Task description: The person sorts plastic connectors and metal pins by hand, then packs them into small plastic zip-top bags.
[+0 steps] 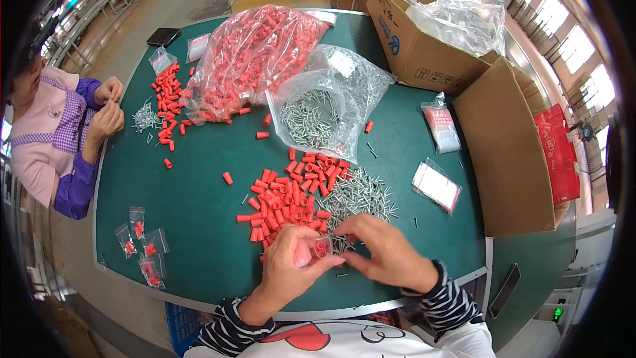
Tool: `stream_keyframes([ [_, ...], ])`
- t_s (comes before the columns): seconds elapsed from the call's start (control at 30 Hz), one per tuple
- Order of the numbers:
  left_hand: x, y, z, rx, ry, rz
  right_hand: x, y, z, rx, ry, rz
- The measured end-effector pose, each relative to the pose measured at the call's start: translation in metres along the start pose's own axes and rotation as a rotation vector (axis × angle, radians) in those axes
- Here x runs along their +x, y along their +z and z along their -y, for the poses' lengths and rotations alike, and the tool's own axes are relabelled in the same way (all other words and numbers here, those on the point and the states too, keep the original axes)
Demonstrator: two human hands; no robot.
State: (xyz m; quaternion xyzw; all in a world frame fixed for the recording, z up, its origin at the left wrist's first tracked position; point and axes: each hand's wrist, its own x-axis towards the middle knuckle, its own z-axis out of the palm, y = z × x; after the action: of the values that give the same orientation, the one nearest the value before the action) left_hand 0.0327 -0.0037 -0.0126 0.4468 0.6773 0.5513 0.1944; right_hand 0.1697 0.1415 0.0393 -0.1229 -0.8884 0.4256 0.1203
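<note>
Near the front edge of the table, my left hand (290, 260) is closed around a small clear plastic bag (323, 246) with red caps in it. My right hand (389, 253) is beside the bag's right edge, its thumb and index finger curved and apart, and I see nothing held between them. Whether its fingertips press on the bag is hard to make out. Just beyond my hands lies a heap of red cone-shaped caps (285, 200). A pile of silver screws (363, 197) touches it on the right and reaches partly under my right hand.
Far behind the heaps stand a large bag of red caps (255, 53) and a clear bag of screws (310, 119). Small filled bags (151, 249) lie at left. Cardboard boxes (424, 46) line the right side. A co-worker's hands (108, 111) are at the left edge.
</note>
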Motion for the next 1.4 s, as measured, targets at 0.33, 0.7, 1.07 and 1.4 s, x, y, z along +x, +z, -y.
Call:
stream_keyframes([
  [0.33,-0.005,-0.013,-0.004,-0.43,-0.109,0.044,-0.007,0.029,-0.002,0.403,0.105,-0.142],
  [0.7,0.001,-0.037,-0.027,-0.152,-0.039,0.011,0.0,0.028,0.005,0.51,0.038,-0.211],
  [1.07,0.002,-0.051,-0.037,-0.016,0.04,0.044,0.015,0.026,0.022,0.238,-0.131,-0.143],
  [1.4,-0.036,-0.102,-0.03,0.352,-0.039,-0.24,0.026,0.053,0.034,0.341,-0.108,-0.167],
])
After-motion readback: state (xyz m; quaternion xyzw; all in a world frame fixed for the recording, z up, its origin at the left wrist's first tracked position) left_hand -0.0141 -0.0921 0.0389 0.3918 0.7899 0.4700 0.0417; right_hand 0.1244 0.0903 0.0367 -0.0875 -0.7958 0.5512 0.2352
